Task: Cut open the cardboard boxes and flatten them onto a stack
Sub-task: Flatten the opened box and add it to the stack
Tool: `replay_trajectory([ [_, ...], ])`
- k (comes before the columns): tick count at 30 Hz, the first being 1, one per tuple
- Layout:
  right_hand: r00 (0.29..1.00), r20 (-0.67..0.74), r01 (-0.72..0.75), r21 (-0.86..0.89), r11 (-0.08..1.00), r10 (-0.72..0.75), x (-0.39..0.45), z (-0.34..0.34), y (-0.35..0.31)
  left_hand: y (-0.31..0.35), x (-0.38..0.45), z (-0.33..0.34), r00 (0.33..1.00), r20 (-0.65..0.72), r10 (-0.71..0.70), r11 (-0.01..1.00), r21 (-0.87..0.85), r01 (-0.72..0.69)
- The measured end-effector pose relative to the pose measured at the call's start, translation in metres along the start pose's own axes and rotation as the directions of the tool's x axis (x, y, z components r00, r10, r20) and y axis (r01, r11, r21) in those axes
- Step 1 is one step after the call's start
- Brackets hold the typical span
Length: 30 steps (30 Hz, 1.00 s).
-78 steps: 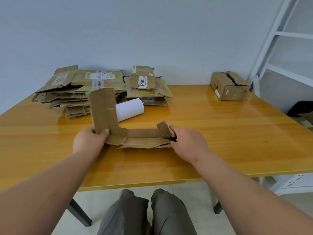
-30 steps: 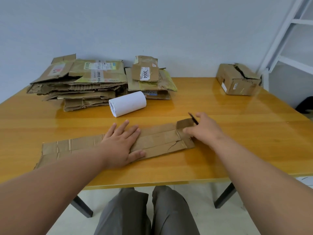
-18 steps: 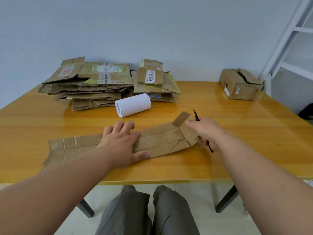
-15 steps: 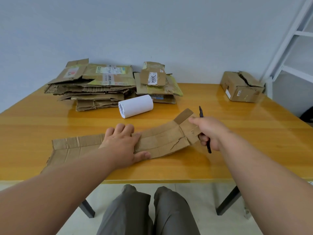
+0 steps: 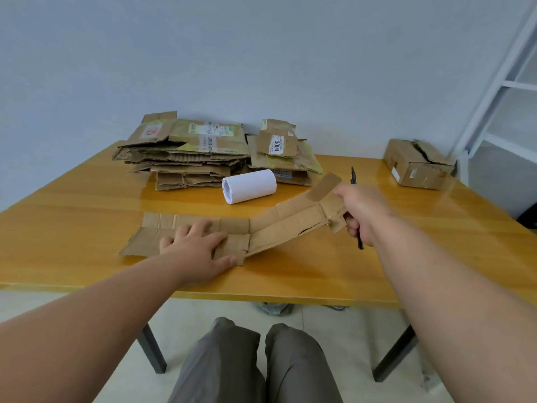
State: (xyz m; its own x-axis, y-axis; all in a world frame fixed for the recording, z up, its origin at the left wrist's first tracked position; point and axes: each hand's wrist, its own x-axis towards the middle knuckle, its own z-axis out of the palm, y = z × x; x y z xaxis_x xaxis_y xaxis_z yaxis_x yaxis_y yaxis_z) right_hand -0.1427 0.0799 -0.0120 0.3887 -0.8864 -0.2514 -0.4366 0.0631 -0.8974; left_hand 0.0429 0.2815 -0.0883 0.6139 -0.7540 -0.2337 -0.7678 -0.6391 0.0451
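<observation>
Raised since the earlier frame, the cut box's right end sits in the right hand, which also grips a knife. Left hand presses flat, fingers spread.

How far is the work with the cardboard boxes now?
Done: two piles of flattened cardboard lie at the table's far side. In hand: one cut-open box; the left hand presses its left part flat, and the right hand, holding a black cutter, lifts its right end. Left: this piece must go on a pile, and one torn but unflattened box waits at the far right.
</observation>
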Motion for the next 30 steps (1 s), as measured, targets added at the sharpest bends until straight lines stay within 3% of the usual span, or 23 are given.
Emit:
replay_trajectory([
  [6, 0.996, 0.069, 0.045, 0.108, 0.993, -0.053, -0.029, 0.021, -0.042, -0.001, 0.005, -0.012, 0.994, 0.096, 0.044, 0.998, -0.042, -0.040],
  [8, 0.987, 0.126, 0.086, 0.107, 0.991, -0.099, -0.041, 0.032, -0.057, -0.005, 0.004, -0.017, 0.986, 0.146, 0.083, 0.970, -0.239, -0.047],
  [10, 0.970, 0.186, 0.140, 0.091, 0.986, -0.155, -0.052, 0.045, -0.068, -0.013, 0.002, -0.025, 0.984, 0.147, 0.097, 0.785, -0.619, 0.015],
  [12, 0.946, 0.248, 0.197, 0.064, 0.978, -0.207, -0.058, 0.063, -0.073, -0.028, -0.002, -0.034, 0.986, 0.160, 0.055, 0.470, -0.875, 0.115],
  [14, 0.920, 0.300, 0.250, 0.043, 0.967, -0.251, -0.062, 0.083, -0.075, -0.050, -0.001, -0.039, 0.981, 0.193, 0.028, 0.230, -0.956, 0.181],
  [19, 0.806, 0.498, 0.357, 0.022, 0.934, -0.319, -0.068, 0.122, -0.072, -0.084, -0.003, -0.046, 0.974, 0.218, 0.063, -0.095, -0.970, 0.223],
  [21, 0.747, 0.561, 0.525, -0.171, 0.834, -0.355, -0.069, 0.137, -0.067, -0.094, -0.007, -0.046, 0.979, 0.199, 0.047, -0.199, -0.958, 0.205],
  [23, 0.676, 0.618, 0.705, -0.386, 0.595, -0.400, -0.064, 0.153, -0.052, -0.105, -0.007, -0.044, 0.979, 0.196, 0.054, -0.285, -0.937, 0.203],
  [25, 0.639, 0.633, 0.766, -0.475, 0.433, -0.437, -0.056, 0.164, -0.039, -0.114, -0.007, -0.041, 0.978, 0.199, 0.058, -0.341, -0.917, 0.207],
  [28, 0.624, 0.608, 0.782, -0.478, 0.401, -0.491, -0.046, 0.173, -0.032, -0.129, -0.007, -0.038, 0.974, 0.227, -0.001, -0.369, -0.905, 0.210],
  [30, 0.601, 0.630, 0.796, -0.524, 0.302, -0.492, -0.041, 0.178, -0.030, -0.141, -0.007, -0.037, 0.959, 0.275, -0.062, -0.316, -0.917, 0.243],
])
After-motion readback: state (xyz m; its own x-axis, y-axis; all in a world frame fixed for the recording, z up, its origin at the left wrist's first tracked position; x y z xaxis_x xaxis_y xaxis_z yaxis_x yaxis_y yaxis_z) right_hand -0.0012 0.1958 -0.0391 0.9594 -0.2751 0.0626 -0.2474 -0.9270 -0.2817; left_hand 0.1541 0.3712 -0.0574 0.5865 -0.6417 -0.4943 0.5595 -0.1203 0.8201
